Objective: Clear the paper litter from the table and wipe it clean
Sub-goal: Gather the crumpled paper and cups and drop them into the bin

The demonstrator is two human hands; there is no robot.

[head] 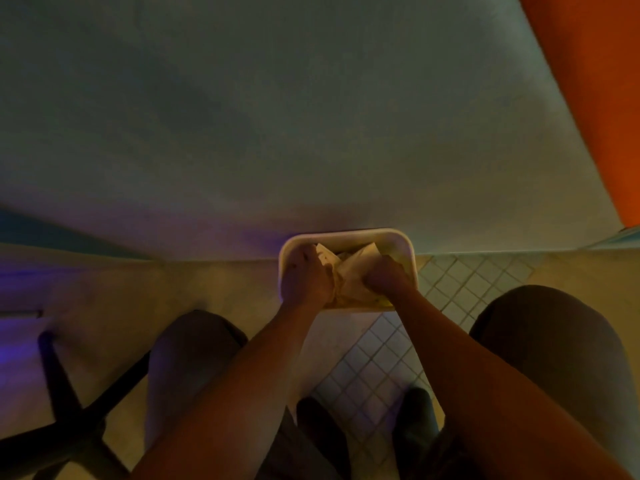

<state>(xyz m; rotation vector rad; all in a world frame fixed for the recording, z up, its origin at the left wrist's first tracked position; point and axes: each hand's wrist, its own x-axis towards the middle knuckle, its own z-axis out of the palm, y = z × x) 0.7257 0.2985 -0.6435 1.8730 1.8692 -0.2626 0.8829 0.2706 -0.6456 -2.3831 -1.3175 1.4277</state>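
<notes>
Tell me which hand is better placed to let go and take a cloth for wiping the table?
Probably the left hand. It lies flatter on the paper in the bin, fingers looser, so it could leave easily. The right hand is a fist pressing the paper down. No cloth is visible.

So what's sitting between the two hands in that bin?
Crumpled paper lies between the left hand and right hand, inside the white bin, in the head view.
</notes>
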